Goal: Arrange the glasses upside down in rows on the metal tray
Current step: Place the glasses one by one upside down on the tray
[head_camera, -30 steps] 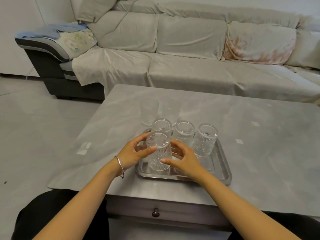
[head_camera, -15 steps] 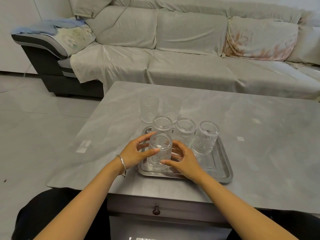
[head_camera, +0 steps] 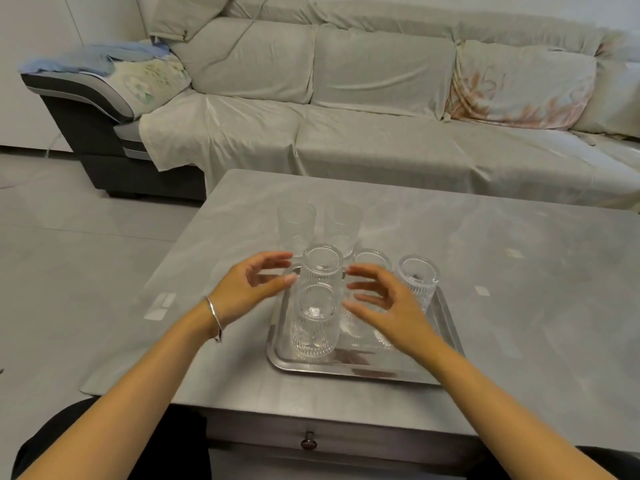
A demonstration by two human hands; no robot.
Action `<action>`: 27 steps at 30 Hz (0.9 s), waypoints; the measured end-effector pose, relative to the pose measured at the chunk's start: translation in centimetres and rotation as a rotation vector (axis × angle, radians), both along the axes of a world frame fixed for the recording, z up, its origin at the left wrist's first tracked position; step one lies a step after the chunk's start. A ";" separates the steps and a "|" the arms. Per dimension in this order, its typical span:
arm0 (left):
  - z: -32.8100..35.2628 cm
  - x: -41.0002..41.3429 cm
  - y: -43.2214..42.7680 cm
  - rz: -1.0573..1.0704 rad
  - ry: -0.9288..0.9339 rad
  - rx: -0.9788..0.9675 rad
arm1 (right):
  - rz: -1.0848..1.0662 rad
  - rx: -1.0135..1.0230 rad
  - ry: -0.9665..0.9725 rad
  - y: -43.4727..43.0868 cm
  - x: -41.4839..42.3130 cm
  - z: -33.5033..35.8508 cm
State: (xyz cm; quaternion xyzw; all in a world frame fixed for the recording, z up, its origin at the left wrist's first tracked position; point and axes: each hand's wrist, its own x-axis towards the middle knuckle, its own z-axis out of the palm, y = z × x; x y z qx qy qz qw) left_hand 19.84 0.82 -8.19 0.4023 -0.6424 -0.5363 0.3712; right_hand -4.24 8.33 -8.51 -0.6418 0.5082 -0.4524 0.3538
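A metal tray (head_camera: 349,368) lies on the grey table near its front edge. Three ribbed glasses stand upside down along the tray's far side: the left one (head_camera: 322,268), the middle one (head_camera: 372,263) and the right one (head_camera: 418,278). A fourth upside-down glass (head_camera: 316,322) stands at the tray's front left. My left hand (head_camera: 252,287) hovers open just left of it, fingers spread. My right hand (head_camera: 388,306) hovers open to its right, over the tray's middle. Neither hand touches a glass. Two more glasses (head_camera: 296,225) (head_camera: 343,225) stand on the table behind the tray.
The table (head_camera: 519,271) has a drawer knob (head_camera: 308,441) on its front. A covered sofa (head_camera: 381,109) runs along the far side, with grey floor to the left.
Both hands held the front-left glass on the tray; they have let go of it and drawn apart and upward, and the glass now stands alone.
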 end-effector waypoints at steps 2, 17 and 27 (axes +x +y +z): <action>1.4 0.1 -1.7 0.067 0.004 -0.032 | -0.033 -0.058 -0.030 -1.5 -1.0 2.4; 2.4 -6.6 -13.3 0.230 -0.332 -0.310 | -0.112 0.097 0.455 -17.1 -4.2 3.8; -1.1 -7.1 -15.5 0.230 -0.501 -0.318 | -0.054 0.207 0.446 -20.2 -3.3 0.6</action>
